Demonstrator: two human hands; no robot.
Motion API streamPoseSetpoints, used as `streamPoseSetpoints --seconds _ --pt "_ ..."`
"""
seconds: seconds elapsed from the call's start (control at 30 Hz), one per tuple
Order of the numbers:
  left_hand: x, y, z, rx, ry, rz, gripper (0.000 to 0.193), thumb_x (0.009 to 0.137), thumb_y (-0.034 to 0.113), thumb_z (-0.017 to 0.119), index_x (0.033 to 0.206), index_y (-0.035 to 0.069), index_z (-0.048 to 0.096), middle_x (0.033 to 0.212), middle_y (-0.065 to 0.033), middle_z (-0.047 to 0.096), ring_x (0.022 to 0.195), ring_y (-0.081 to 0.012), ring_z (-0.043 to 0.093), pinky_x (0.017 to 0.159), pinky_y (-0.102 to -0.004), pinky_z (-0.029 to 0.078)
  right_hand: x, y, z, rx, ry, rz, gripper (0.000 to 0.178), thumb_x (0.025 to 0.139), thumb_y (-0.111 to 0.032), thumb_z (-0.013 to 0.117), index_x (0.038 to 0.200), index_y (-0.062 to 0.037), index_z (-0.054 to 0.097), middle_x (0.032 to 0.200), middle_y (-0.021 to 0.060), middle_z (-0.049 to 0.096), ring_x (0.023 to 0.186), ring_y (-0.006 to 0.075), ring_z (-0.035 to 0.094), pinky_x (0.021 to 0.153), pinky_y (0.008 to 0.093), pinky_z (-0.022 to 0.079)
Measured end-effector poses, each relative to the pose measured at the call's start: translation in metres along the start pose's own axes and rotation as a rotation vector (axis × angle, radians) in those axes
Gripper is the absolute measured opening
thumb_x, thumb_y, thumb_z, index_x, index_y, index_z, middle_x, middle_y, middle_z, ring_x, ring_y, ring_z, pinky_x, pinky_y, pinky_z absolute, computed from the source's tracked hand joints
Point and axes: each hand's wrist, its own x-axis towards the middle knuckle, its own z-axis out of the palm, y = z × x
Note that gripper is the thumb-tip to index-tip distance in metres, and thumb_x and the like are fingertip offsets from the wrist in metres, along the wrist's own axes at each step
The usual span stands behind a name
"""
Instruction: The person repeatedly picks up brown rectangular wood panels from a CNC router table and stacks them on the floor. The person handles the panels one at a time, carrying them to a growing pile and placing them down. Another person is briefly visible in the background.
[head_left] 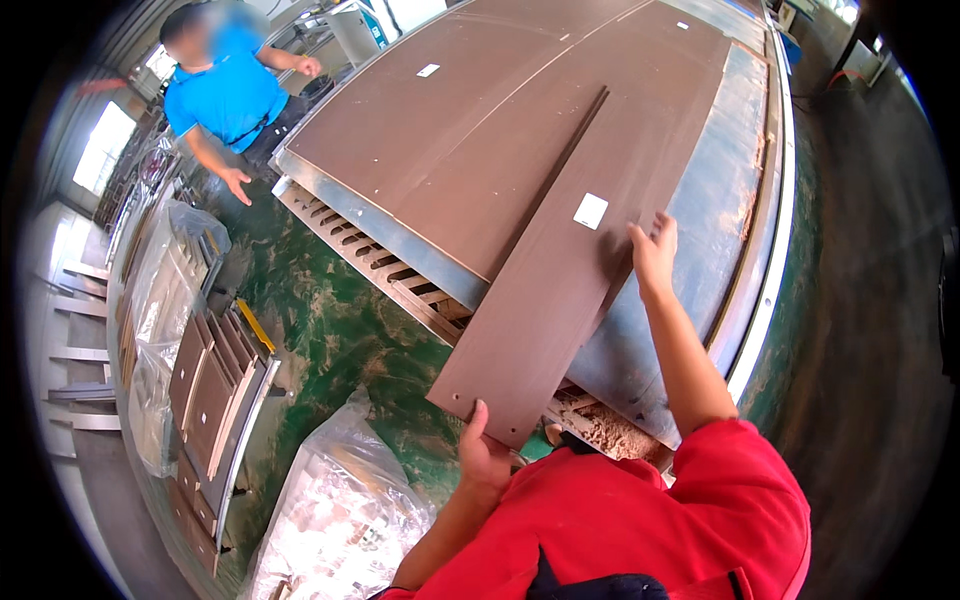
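A long brown wooden panel (pixel 535 325) slants from the machine table toward me, its near end jutting past the table edge. It has a white label (pixel 591 211) on its upper face and small holes at the near end. My left hand (pixel 484 458) grips that end, thumb on top and fingers hidden underneath. Beside the panel's right edge, my right hand (pixel 655 250) is raised with its fingers apart and nothing in them. Under and beyond the panel, larger brown boards (pixel 440 130) cover much of the table bed (pixel 640 365).
A person in a blue shirt (pixel 232 95) stands at the table's far left. A cart (pixel 250 390) with brown panels is at left, near a plastic bag (pixel 330 500) on the green floor (pixel 310 300). Sawdust (pixel 610 430) lies at the table's near edge.
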Motion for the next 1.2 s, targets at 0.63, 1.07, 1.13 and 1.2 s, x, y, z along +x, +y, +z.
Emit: streamPoseSetpoints --seconds 0.63,1.07,1.13,1.2 --pt "-0.038 0.222 -0.138 0.073 -0.011 0.387 0.06 0.086 0.018 0.066 0.14 0.004 0.044 0.132 -0.0103 0.056 0.12 -0.0252 0.055 0.099 -0.0418 0.046 -0.16 -0.115 0.099 1.236 -0.513 0.678 0.039 0.089 -0.018 0.062 0.121 0.0037 0.058 0.119 0.0158 0.064 0.113 0.0306 0.059 0.104 0.0433 0.043" --pt "-0.046 0.425 -0.393 -0.251 0.035 0.519 0.069 0.077 0.027 0.066 0.138 0.001 0.047 0.126 -0.0172 0.06 0.115 -0.0354 0.059 0.097 -0.0496 0.049 -0.335 -0.319 0.323 1.107 -0.79 0.375 0.066 0.075 -0.012 0.076 0.135 -0.0067 0.048 0.125 0.0073 0.059 0.119 0.0275 0.054 0.106 0.0423 0.039" --pt "-0.054 0.437 -0.433 -0.316 0.06 0.63 0.072 0.076 0.027 0.067 0.139 -0.001 0.046 0.131 -0.0184 0.059 0.115 -0.0374 0.061 0.1 -0.0495 0.049 -0.357 -0.342 0.372 1.066 -0.985 0.28 0.071 0.073 -0.012 0.077 0.137 -0.0055 0.047 0.125 0.0071 0.059 0.12 0.0267 0.054 0.107 0.0415 0.037" --pt "-0.06 0.447 -0.475 -0.368 0.11 0.697 0.072 0.076 0.027 0.067 0.14 -0.001 0.046 0.134 -0.0182 0.058 0.116 -0.0374 0.061 0.101 -0.0497 0.048 -0.377 -0.361 0.425 0.994 -1.171 0.307 0.074 0.071 -0.007 0.076 0.137 -0.0022 0.045 0.126 0.0076 0.058 0.123 0.0251 0.053 0.107 0.0405 0.038"
